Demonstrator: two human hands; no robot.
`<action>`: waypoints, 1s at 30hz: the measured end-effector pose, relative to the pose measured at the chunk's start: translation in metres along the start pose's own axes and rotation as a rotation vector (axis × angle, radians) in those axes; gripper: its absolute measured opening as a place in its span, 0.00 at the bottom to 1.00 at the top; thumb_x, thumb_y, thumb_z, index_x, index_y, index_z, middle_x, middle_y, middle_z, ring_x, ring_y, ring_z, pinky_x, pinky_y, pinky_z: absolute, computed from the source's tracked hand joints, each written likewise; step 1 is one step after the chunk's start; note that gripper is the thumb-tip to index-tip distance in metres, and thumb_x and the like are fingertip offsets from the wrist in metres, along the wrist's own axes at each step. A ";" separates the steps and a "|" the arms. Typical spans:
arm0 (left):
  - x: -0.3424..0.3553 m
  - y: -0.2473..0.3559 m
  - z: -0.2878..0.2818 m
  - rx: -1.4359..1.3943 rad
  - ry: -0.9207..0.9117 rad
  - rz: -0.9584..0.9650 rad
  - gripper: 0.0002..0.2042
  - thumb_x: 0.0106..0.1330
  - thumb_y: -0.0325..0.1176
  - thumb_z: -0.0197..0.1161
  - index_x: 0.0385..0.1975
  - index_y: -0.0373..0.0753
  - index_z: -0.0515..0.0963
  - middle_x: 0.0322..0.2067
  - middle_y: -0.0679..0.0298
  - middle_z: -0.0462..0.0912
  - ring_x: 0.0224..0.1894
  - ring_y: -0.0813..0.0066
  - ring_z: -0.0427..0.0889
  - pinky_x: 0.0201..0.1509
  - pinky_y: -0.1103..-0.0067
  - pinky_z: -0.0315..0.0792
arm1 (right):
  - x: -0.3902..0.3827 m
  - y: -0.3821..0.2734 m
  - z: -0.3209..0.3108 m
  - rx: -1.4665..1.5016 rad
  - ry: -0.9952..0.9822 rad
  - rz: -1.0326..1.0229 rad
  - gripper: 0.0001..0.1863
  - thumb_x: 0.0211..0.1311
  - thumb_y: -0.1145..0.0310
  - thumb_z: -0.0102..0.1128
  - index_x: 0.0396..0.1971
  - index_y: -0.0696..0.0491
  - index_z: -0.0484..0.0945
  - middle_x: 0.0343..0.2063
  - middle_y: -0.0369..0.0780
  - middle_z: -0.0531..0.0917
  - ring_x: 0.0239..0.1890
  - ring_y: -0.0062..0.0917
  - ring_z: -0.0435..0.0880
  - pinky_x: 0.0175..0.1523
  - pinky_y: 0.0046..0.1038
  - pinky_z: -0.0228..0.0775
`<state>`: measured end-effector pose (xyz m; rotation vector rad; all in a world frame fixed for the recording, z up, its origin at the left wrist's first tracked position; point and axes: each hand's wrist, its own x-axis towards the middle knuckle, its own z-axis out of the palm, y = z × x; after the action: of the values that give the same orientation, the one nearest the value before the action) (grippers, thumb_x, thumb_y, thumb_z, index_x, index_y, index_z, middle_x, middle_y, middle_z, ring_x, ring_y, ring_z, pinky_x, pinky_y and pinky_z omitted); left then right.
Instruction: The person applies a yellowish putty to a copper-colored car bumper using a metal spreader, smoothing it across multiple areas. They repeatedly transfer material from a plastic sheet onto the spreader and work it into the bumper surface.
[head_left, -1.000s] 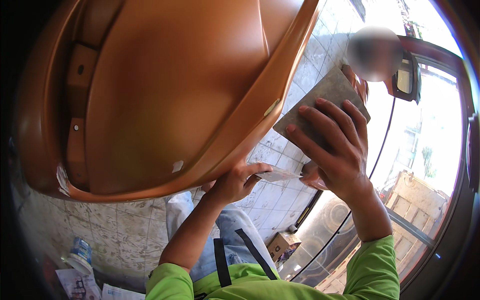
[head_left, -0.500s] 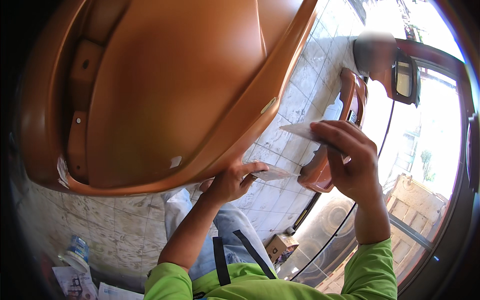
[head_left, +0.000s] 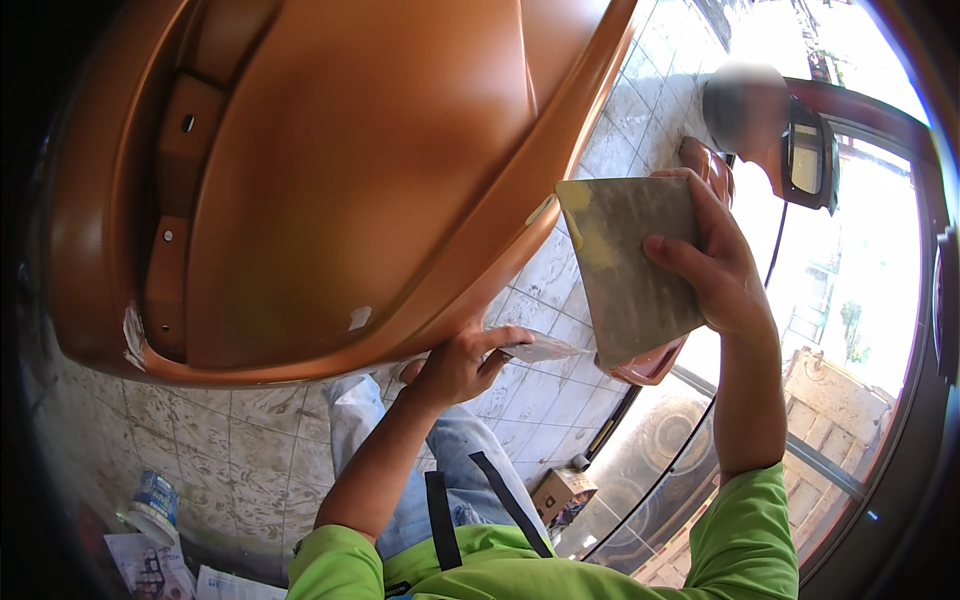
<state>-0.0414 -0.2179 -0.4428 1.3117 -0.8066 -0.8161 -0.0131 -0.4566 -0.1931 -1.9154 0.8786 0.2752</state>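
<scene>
A large copper-orange moulded panel [head_left: 350, 180] fills the upper left, with light patches on its lower edge and rim. My right hand [head_left: 715, 260] holds a square grey metal plate [head_left: 625, 290] upright beside the rim, thumb across its face, which bears yellowish smears near the upper left corner. My left hand [head_left: 460, 365], below the panel's lower edge, grips a thin flat spreader [head_left: 540, 348] pointing right. Whether the left fingers also touch the panel is unclear.
Another copper-coloured part [head_left: 655, 365] lies behind the plate on the tiled floor [head_left: 260, 460]. A can [head_left: 155, 505], papers [head_left: 150, 570] and a cardboard box [head_left: 560, 490] sit low down. A dark-framed glass opening [head_left: 850, 300] is at the right, beside a blurred shape.
My right hand has flipped the plate from tilted, then edge-on, to facing me, its smeared side and my thumb now showing. My left hand has barely moved.
</scene>
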 end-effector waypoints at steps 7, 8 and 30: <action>0.002 0.008 -0.002 -0.010 -0.017 -0.019 0.19 0.60 0.20 0.74 0.49 0.47 0.87 0.62 0.40 0.77 0.67 0.36 0.74 0.70 0.54 0.67 | -0.013 0.009 0.015 0.072 -0.255 0.000 0.27 0.67 0.80 0.64 0.64 0.56 0.69 0.48 0.37 0.82 0.54 0.18 0.81 0.60 0.27 0.75; 0.002 0.006 -0.001 -0.028 -0.030 -0.046 0.18 0.60 0.22 0.74 0.50 0.48 0.88 0.67 0.38 0.70 0.72 0.35 0.68 0.74 0.54 0.63 | -0.018 0.013 0.014 0.097 -0.276 0.021 0.26 0.68 0.79 0.65 0.63 0.55 0.70 0.49 0.37 0.82 0.54 0.18 0.81 0.60 0.27 0.74; 0.006 -0.077 0.069 0.062 0.387 -0.154 0.11 0.61 0.35 0.80 0.44 0.52 0.93 0.85 0.45 0.40 0.87 0.42 0.43 0.80 0.42 0.53 | 0.117 0.228 -0.043 0.837 -0.316 -0.492 0.33 0.62 0.88 0.56 0.69 0.58 0.76 0.60 0.42 0.83 0.67 0.30 0.78 0.72 0.33 0.65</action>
<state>-0.1023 -0.2632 -0.5132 1.5410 -0.4310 -0.6309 -0.0916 -0.6074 -0.3899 -1.1917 0.2161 -0.0884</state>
